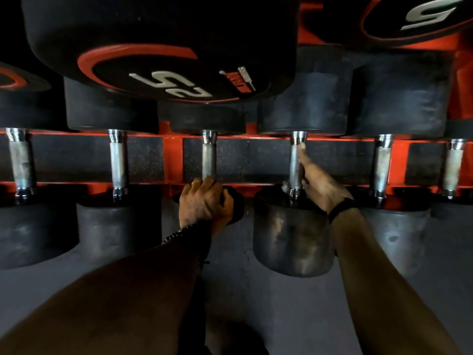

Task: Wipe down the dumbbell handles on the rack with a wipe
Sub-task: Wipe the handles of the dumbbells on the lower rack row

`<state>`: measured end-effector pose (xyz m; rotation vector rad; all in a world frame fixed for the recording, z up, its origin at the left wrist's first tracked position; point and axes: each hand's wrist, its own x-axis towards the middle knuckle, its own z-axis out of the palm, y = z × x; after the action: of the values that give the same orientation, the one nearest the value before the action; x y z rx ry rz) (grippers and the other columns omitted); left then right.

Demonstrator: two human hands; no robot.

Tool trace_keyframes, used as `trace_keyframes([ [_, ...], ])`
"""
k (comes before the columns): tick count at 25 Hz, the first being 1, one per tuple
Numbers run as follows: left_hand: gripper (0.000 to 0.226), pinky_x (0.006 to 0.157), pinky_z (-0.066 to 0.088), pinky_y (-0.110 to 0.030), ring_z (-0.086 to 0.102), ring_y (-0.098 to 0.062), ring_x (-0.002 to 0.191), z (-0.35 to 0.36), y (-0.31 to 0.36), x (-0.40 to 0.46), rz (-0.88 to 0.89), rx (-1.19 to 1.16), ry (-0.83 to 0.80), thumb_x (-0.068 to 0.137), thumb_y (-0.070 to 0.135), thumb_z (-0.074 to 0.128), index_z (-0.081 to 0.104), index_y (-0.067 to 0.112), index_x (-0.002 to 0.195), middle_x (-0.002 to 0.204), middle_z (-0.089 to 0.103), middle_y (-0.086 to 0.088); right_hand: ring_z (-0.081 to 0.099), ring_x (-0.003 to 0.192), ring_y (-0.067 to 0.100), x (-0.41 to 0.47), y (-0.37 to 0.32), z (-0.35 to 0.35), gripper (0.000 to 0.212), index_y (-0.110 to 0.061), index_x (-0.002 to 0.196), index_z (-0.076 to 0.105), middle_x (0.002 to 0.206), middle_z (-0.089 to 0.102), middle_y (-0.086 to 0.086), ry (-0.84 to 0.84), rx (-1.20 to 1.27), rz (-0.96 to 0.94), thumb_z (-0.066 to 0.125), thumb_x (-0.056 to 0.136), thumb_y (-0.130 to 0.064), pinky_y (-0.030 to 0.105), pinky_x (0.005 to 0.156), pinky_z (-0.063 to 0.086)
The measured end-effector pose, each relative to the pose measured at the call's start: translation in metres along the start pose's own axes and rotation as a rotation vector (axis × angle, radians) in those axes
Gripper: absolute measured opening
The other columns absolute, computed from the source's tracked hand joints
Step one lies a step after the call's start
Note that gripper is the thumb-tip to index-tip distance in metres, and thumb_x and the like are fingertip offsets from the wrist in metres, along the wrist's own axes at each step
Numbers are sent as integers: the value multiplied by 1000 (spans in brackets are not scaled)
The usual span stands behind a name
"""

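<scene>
Several black dumbbells with steel handles lie side by side on an orange rack [173, 160]. My right hand [316, 180] is wrapped round the steel handle [294, 162] of the dumbbell right of centre, thumb stretched up along the bar. A scrap of pale wipe [285, 187] peeks out at the handle's near end, under my fingers. My left hand [204, 203] grips the near head [234, 208] of the small centre dumbbell, just below its handle [209, 160].
A large black dumbbell head marked 25 [163, 52] hangs over the row from the upper shelf, with another head [419, 16] at top right. Grey floor [256, 303] lies below the rack. Neighbouring handles [118, 162] [382, 165] stand close on either side.
</scene>
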<state>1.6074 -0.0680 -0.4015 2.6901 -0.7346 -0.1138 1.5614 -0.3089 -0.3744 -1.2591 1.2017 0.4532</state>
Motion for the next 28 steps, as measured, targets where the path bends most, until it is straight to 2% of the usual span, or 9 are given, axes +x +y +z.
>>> trace_keyframes([
  [3,22,55,44,-37,57,-35,64,4,-3,1,6,13,10,76,25,56,57,10,58,70,60,-9,58,91,21,-6,-3,10,102,-28,115,59,110,61,1,36,-213,-5,24,55,-103,40,86,45],
  [5,23,56,45,-37,58,-35,64,3,-3,-1,18,3,6,76,25,56,57,10,59,70,60,-9,61,97,23,-3,-5,8,102,-23,128,54,114,59,5,27,-65,47,16,69,-96,38,86,48],
  [7,25,57,45,-37,58,-35,65,0,0,-3,23,8,22,77,26,55,59,10,59,71,61,-8,65,80,28,-5,-10,6,100,-10,111,61,91,64,14,-45,57,60,15,74,-91,41,80,55],
  [11,24,56,42,-35,57,-34,63,3,-2,1,20,10,32,77,24,55,58,10,58,71,61,-9,64,95,27,4,-5,5,118,-17,122,61,105,65,7,16,-97,-9,30,49,-104,49,94,52],
  [16,24,55,43,-36,57,-35,63,1,-1,-1,24,18,32,78,24,56,59,10,59,70,61,-8,65,73,18,14,4,6,68,-8,118,61,88,66,8,2,-81,-54,73,75,-60,33,70,57],
  [18,23,54,42,-35,56,-34,62,4,-2,1,34,28,44,77,23,57,58,10,58,69,60,-8,63,83,17,17,6,16,69,-13,111,62,98,65,3,133,-222,-111,79,66,-63,32,78,53],
  [21,24,56,43,-36,57,-34,64,3,-2,-3,47,16,40,78,24,57,58,11,59,70,60,-8,60,65,14,23,3,5,52,-15,91,63,81,61,5,-90,26,-5,86,60,-50,31,62,54],
  [26,23,54,40,-34,56,-33,62,3,-1,0,51,41,52,77,23,56,56,12,57,67,58,-8,63,71,16,35,19,20,69,-5,113,54,90,64,5,242,-236,-172,89,65,-39,29,66,56],
  [28,22,54,40,-34,56,-33,62,4,-2,-1,63,46,51,77,23,57,56,12,57,68,58,-7,60,61,15,39,19,15,63,-6,107,57,81,62,5,120,-191,-125,91,63,-35,27,56,54],
])
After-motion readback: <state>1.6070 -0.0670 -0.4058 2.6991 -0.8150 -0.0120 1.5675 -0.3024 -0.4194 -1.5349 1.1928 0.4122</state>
